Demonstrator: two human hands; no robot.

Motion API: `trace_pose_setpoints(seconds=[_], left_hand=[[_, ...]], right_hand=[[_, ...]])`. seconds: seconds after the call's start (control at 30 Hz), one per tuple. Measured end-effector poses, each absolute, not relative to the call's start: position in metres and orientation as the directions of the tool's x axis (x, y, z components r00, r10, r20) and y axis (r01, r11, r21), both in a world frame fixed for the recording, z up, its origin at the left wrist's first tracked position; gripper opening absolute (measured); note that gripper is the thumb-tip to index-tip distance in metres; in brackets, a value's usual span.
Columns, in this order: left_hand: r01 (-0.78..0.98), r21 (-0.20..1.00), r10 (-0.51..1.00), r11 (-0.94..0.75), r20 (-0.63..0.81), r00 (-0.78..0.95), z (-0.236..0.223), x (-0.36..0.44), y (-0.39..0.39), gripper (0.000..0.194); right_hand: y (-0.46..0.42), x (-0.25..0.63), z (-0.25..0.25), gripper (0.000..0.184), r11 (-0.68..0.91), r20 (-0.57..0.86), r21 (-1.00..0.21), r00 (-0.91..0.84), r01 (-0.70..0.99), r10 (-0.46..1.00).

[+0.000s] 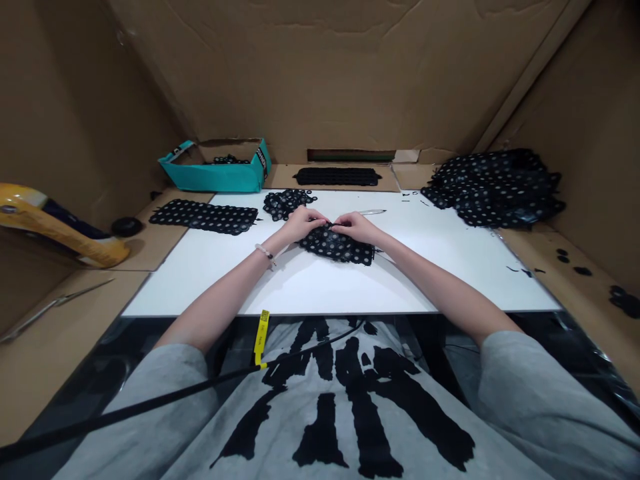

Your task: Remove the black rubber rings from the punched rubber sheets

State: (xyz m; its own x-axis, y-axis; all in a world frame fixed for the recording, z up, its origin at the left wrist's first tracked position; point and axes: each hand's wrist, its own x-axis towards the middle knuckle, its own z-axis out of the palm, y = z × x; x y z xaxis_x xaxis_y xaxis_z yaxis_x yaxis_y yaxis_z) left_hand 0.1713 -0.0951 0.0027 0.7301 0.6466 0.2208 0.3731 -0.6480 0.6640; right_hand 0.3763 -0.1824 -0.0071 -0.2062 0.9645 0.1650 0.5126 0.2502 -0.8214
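Observation:
On the white board point(350, 287), a black sheet dotted with rows of round pale holes point(343, 247) lies slightly askew before me. My left hand point(302, 224) pinches at its upper edge, thumb and forefinger together. Close beside it, my right hand point(356, 227) pinches the same edge, the fingertips of both nearly meeting. Any small piece between the fingertips is too small to make out. Just beyond my left hand sits a heap of small black rings point(285, 202). A slim pointed silver tool point(374, 211) rests behind my right hand.
A teal box point(220, 177) with black pieces stands back left, near another dotted sheet point(205, 216). A dark strip stack point(337, 176) lies at the back. Dotted sheets point(500, 187) pile up right. Scissors point(60, 301) and a yellow-and-dark object point(60, 227) are left. Cardboard walls point(340, 80) surround the board.

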Motion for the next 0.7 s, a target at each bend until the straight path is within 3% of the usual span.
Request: trace_pose_setpoints(seconds=[0.13, 0.23, 0.3, 0.47, 0.53, 0.63, 0.7], left_hand=[[0.412, 0.754, 0.834, -0.512, 0.321, 0.449, 0.010, 0.152, -0.073, 0.037], [0.567, 0.683, 0.876, -0.461, 0.451, 0.170, 0.014, 0.127, -0.053, 0.032], [0.671, 0.615, 0.881, -0.414, 0.455, 0.126, 0.014, 0.113, -0.043, 0.025], [0.708, 0.514, 0.841, -0.484, 0.498, 0.213, 0.015, 0.111, -0.047, 0.026], [0.636, 0.465, 0.773, -0.616, 0.510, 0.377, 0.019, 0.121, -0.059, 0.029], [0.416, 0.431, 0.580, -0.800, 0.383, 0.719, 0.022, 0.143, -0.082, 0.031], [0.339, 0.439, 0.502, -0.832, 0.335, 0.797, 0.018, 0.156, -0.095, 0.034]], right_hand=[[-0.182, 0.379, -0.006, 0.037, 0.235, 0.159, -0.823, -0.188, 0.517, 0.969], [-0.184, 0.379, -0.005, 0.036, 0.218, 0.134, -0.825, -0.194, 0.521, 0.972], [-0.184, 0.377, -0.004, 0.036, 0.186, 0.109, -0.834, -0.176, 0.519, 0.978], [-0.182, 0.372, -0.007, 0.035, 0.114, 0.073, -0.857, -0.099, 0.503, 0.992], [-0.180, 0.371, -0.009, 0.032, 0.115, 0.081, -0.873, -0.093, 0.473, 0.992], [-0.179, 0.371, -0.011, 0.027, 0.168, 0.130, -0.900, -0.121, 0.402, 0.984], [-0.180, 0.370, -0.011, 0.027, 0.210, 0.167, -0.905, -0.144, 0.371, 0.975]])
